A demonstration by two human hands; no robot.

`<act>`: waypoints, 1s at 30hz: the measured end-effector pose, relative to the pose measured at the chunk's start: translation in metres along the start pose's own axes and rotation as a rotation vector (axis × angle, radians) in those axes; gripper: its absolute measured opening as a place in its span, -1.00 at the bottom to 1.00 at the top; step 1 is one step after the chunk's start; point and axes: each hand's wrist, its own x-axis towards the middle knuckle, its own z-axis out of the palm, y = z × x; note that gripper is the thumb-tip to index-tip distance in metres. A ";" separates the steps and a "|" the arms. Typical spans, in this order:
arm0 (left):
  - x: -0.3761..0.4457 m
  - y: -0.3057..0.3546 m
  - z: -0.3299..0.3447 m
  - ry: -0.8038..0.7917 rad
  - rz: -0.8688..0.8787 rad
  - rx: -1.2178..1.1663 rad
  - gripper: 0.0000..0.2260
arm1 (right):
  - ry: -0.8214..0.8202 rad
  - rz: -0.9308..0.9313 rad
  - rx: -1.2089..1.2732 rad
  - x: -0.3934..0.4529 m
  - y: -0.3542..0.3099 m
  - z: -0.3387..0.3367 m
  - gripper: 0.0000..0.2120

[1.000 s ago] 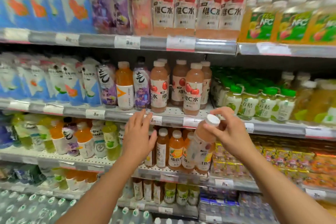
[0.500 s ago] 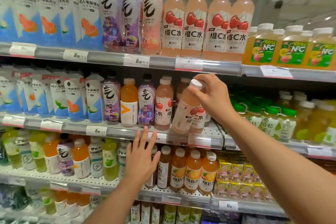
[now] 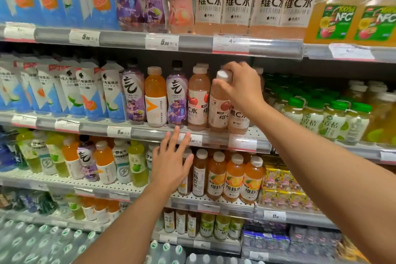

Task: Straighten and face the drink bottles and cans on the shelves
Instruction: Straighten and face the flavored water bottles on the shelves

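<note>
Cherry bottle (image 3: 218, 105) stands on the middle shelf (image 3: 216, 134), my right grip (image 3: 241, 85) curled round its cap. Left grip (image 3: 170, 163) hovers spread wide, holding nothing. Next, I reckon: twist its label forward, then release.

Two hands (image 3: 171, 163), four shelf rails (image 3: 192, 137).

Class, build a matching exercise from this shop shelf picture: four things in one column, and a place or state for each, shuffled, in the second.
Things
1. right hand
2. left hand
3. orange bottle
4. NFC juice bottles

Places or states
A. top shelf, far right
B. fingers spread, holding nothing
C. stands between two purple bottles
D. grips the cap of a pink cherry bottle

Pairs: 1-D, 2-B, 3-C, 4-A
</note>
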 end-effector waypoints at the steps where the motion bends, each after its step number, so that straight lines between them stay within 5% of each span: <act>1: 0.000 0.000 0.000 0.000 0.001 0.002 -0.41 | 0.014 0.002 -0.012 0.003 -0.001 0.002 -0.57; 17: -0.002 0.011 0.004 0.025 -0.082 0.016 -0.47 | -0.037 -0.009 -0.214 0.033 0.014 0.015 -0.94; 24: -0.003 0.013 -0.004 -0.008 -0.093 0.006 -0.45 | -0.080 -0.027 -0.239 0.024 0.008 0.015 -0.88; 30: 0.001 -0.013 -0.021 -0.073 0.042 0.103 -0.42 | 0.026 0.037 -0.076 -0.029 0.012 0.012 -0.60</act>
